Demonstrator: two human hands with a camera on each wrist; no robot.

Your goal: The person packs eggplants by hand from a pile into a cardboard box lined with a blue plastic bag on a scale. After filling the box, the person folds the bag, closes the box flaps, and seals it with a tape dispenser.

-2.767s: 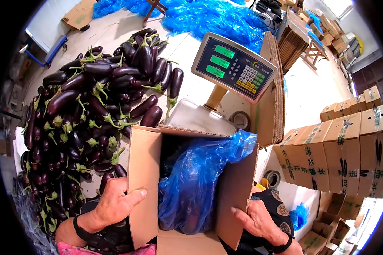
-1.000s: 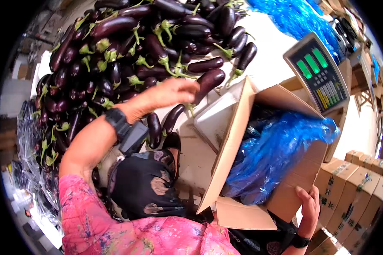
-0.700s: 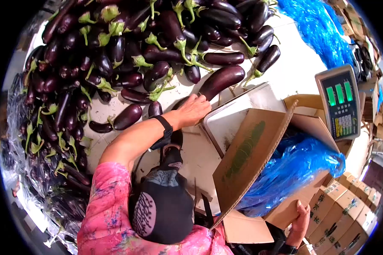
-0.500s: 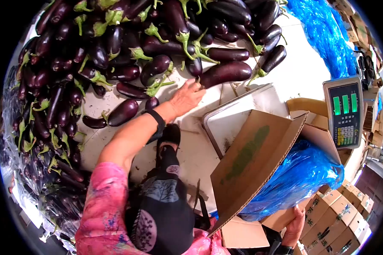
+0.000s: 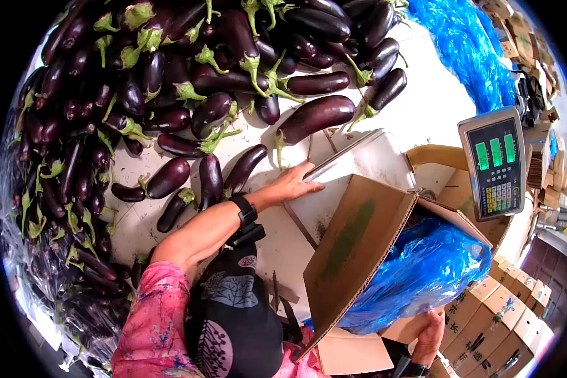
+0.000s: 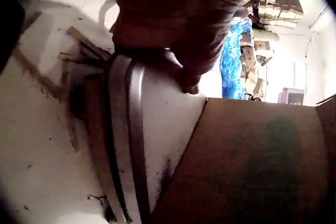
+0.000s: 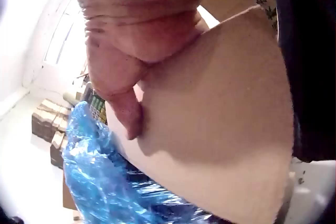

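Note:
My left hand [image 5: 296, 184] is at the near corner of the white platform of a weighing scale [image 5: 375, 154]. In the left wrist view its thumb lies over the metal rim of the platform [image 6: 137, 103], and the other fingers are mostly hidden. My right hand [image 5: 431, 331] holds a flap of an open cardboard box [image 5: 362, 246]; in the right wrist view the thumb presses on the inner face of this flap [image 7: 220, 108]. A crumpled blue plastic bag [image 5: 422, 277] fills the box, its contents hidden. Just beyond my left hand lies a large eggplant [image 5: 318, 118].
A big heap of eggplants [image 5: 164, 120] spreads across the floor at left and back. The scale's display [image 5: 494, 164] stands behind the box. Taped cartons [image 5: 485, 321] are stacked at right, and blue plastic sheeting [image 5: 463, 57] lies at the back.
My left hand has let go of the box's left flap, reached to the large eggplant, then drawn back to the scale's corner. My right hand keeps holding the box.

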